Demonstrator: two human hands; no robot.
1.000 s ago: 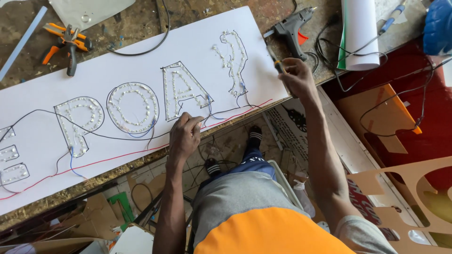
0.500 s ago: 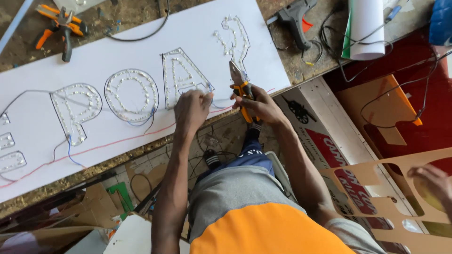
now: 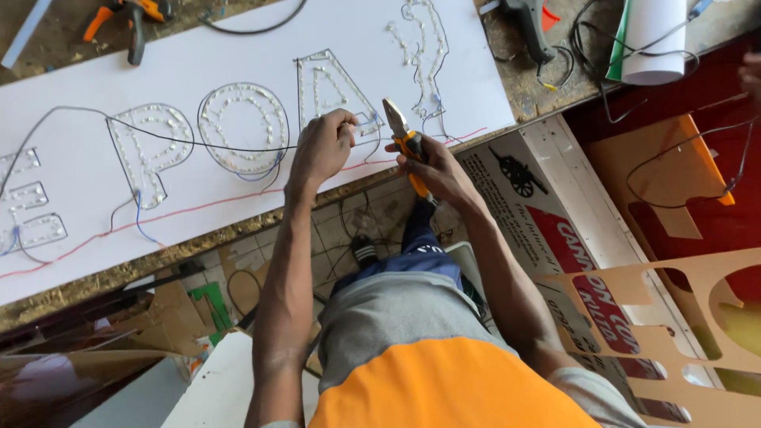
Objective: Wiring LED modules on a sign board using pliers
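Note:
A white sign board (image 3: 238, 63) lies on the workbench, with large letter outlines filled with small light beads and thin wires trailing across it. My left hand (image 3: 321, 147) pinches a thin wire at the board's near edge, below the triangular letter (image 3: 333, 91). My right hand (image 3: 432, 162) grips orange-handled pliers (image 3: 400, 135). Their jaws point up toward the wire end, just right of my left fingers. A red wire (image 3: 198, 206) runs along the board's lower part.
Another orange-handled pair of pliers (image 3: 131, 16) lies at the bench's far left. A glue gun (image 3: 527, 24) and a white paper roll (image 3: 654, 40) sit at the far right. Printed cardboard (image 3: 571, 238) and cut-out wooden panels (image 3: 697, 317) lean at right. Another person's hand (image 3: 751, 75) shows at the right edge.
My right hand came back from the bench's right end with the pliers and brought them beside my left hand. The left hand lifted slightly and pinched the wire.

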